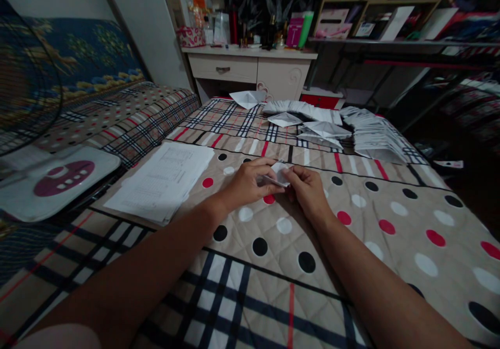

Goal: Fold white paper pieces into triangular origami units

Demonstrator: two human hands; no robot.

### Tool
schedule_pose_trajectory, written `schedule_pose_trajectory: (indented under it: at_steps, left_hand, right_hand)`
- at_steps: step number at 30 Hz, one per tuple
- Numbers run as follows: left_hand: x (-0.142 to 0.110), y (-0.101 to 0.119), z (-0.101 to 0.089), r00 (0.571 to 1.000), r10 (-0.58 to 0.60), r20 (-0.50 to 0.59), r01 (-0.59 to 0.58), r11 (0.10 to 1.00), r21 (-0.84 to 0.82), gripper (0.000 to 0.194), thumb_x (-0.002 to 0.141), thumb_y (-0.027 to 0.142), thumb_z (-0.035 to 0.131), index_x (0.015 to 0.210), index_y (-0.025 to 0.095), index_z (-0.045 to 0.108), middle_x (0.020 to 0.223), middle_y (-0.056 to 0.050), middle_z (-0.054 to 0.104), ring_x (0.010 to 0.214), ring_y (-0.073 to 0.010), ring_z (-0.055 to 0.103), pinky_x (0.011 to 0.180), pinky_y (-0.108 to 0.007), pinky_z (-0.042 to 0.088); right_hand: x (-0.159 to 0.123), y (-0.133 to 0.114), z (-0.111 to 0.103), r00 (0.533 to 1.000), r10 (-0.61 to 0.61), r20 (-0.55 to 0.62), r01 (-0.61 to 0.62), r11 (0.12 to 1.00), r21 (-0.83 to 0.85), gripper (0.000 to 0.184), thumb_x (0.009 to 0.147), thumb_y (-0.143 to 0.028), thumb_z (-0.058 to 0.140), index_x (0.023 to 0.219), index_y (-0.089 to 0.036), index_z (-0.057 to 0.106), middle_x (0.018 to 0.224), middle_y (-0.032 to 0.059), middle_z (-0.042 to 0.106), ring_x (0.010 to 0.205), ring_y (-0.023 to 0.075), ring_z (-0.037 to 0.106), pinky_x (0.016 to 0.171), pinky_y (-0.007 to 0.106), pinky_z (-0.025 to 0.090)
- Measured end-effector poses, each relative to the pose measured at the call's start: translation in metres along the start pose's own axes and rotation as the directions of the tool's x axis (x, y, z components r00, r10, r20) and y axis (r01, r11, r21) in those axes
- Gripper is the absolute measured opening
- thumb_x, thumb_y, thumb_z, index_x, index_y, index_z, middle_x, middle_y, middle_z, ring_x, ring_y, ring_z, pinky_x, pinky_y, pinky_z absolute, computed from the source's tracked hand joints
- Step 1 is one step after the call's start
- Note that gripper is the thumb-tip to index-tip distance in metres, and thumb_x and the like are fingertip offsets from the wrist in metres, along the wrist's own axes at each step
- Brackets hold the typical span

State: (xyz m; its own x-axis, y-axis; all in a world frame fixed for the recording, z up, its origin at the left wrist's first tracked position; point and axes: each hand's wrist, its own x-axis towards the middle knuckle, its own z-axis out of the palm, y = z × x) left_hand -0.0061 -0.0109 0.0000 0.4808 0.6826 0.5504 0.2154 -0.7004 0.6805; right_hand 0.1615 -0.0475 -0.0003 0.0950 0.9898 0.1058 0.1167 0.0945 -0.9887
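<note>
My left hand (250, 182) and my right hand (308, 188) meet over the quilted, dotted bedspread (351, 234). Both pinch a small folded piece of white paper (279, 173) between their fingertips, just above the cover. The fingers of each hand are curled and closed on the paper. Part of the paper is hidden behind my fingers.
A stack of printed sheets (164, 179) lies to the left. Several folded white paper pieces (324, 130) lie heaped at the far side, with a fanned pile (375, 138) on the right. A fan base (50, 182) sits at left, a dresser (250, 67) and shelves (390, 21) beyond.
</note>
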Motion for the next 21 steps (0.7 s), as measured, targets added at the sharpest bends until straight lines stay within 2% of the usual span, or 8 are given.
schedule_pose_trajectory:
  at_steps: [2, 4, 7, 10, 13, 17, 19, 21]
  left_hand:
    - [0.0010, -0.0020, 0.0017, 0.991, -0.105, -0.078, 0.102, 0.994, -0.039, 0.022, 0.071, 0.036, 0.078, 0.072, 0.017, 0.065, 0.087, -0.005, 0.069, 0.082, -0.0187, 0.065, 0.076, -0.031, 0.051]
    - [0.0018, -0.0039, 0.0026, 0.973, -0.199, -0.114, 0.183, 0.974, -0.137, 0.024, 0.071, 0.034, 0.078, 0.076, 0.017, 0.063, 0.077, -0.002, 0.067, 0.071, -0.0152, 0.063, 0.066, -0.027, 0.049]
    - [0.0022, -0.0037, 0.0021, 0.953, -0.298, -0.056, 0.269, 0.916, -0.298, 0.032, 0.071, 0.033, 0.077, 0.090, 0.017, 0.057, 0.072, 0.001, 0.066, 0.064, -0.0121, 0.061, 0.058, -0.022, 0.045]
    - [0.0014, -0.0010, 0.0006, 0.943, -0.329, 0.047, 0.326, 0.888, -0.324, 0.043, 0.070, 0.028, 0.078, 0.102, 0.019, 0.053, 0.066, 0.004, 0.063, 0.057, -0.0100, 0.059, 0.054, -0.019, 0.041]
    - [0.0003, -0.0001, 0.0009, 0.926, -0.350, 0.140, 0.377, 0.859, -0.346, 0.052, 0.069, 0.024, 0.078, 0.113, 0.020, 0.051, 0.066, 0.005, 0.062, 0.054, -0.0096, 0.059, 0.051, -0.018, 0.040]
    - [0.0013, -0.0014, 0.0047, 0.868, -0.435, 0.241, 0.495, 0.708, -0.504, 0.058, 0.064, 0.024, 0.082, 0.113, 0.016, 0.054, 0.078, -0.002, 0.069, 0.063, -0.0132, 0.066, 0.057, -0.022, 0.050]
    - [0.0028, -0.0019, 0.0062, 0.835, -0.494, 0.242, 0.536, 0.635, -0.556, 0.049, 0.061, 0.025, 0.083, 0.103, 0.012, 0.060, 0.085, -0.006, 0.071, 0.068, -0.0146, 0.067, 0.061, -0.025, 0.053]
    - [0.0046, -0.0028, 0.0062, 0.817, -0.559, 0.141, 0.523, 0.616, -0.589, 0.041, 0.062, 0.028, 0.082, 0.095, 0.011, 0.064, 0.084, -0.007, 0.072, 0.066, -0.0138, 0.067, 0.060, -0.025, 0.053]
  right_hand:
    - [-0.0010, -0.0009, -0.0005, 1.000, -0.023, 0.018, 0.023, 1.000, -0.003, 0.046, 0.085, -0.055, 0.055, 0.056, -0.018, 0.054, 0.047, -0.0017, 0.051, 0.036, 0.0085, 0.042, 0.037, 0.023, 0.028]
    - [-0.0016, -0.0019, 0.0000, 0.999, -0.037, 0.033, 0.038, 0.999, -0.012, 0.050, 0.084, -0.061, 0.055, 0.057, -0.018, 0.055, 0.048, -0.0009, 0.052, 0.038, 0.0089, 0.044, 0.038, 0.023, 0.029]
    - [-0.0018, -0.0033, 0.0022, 0.998, -0.043, 0.035, 0.044, 0.998, -0.037, 0.042, 0.075, -0.058, 0.068, 0.065, -0.018, 0.059, 0.051, -0.0017, 0.053, 0.040, 0.0086, 0.042, 0.039, 0.023, 0.029]
    - [-0.0023, -0.0033, 0.0042, 0.997, -0.047, 0.058, 0.047, 0.999, -0.012, 0.035, 0.071, -0.051, 0.074, 0.073, -0.018, 0.063, 0.057, -0.0015, 0.058, 0.045, 0.0093, 0.044, 0.040, 0.022, 0.031]
    - [-0.0034, -0.0016, 0.0047, 0.996, -0.061, 0.063, 0.060, 0.998, 0.025, 0.030, 0.072, -0.046, 0.074, 0.070, -0.018, 0.065, 0.057, -0.0014, 0.058, 0.046, 0.0090, 0.044, 0.040, 0.022, 0.032]
    - [-0.0032, 0.0008, 0.0036, 0.992, -0.076, -0.097, 0.083, 0.994, 0.071, 0.028, 0.073, -0.044, 0.074, 0.071, -0.017, 0.066, 0.057, -0.0016, 0.058, 0.045, 0.0097, 0.046, 0.037, 0.022, 0.037]
    - [-0.0024, 0.0005, 0.0032, 0.984, -0.062, -0.167, 0.082, 0.990, 0.117, 0.028, 0.073, -0.044, 0.074, 0.073, -0.017, 0.066, 0.058, -0.0020, 0.059, 0.045, 0.0103, 0.049, 0.038, 0.022, 0.042]
    - [-0.0020, -0.0008, 0.0034, 0.987, -0.047, -0.153, 0.070, 0.987, 0.146, 0.028, 0.073, -0.043, 0.074, 0.071, -0.017, 0.064, 0.055, -0.0025, 0.059, 0.044, 0.0100, 0.051, 0.040, 0.022, 0.043]
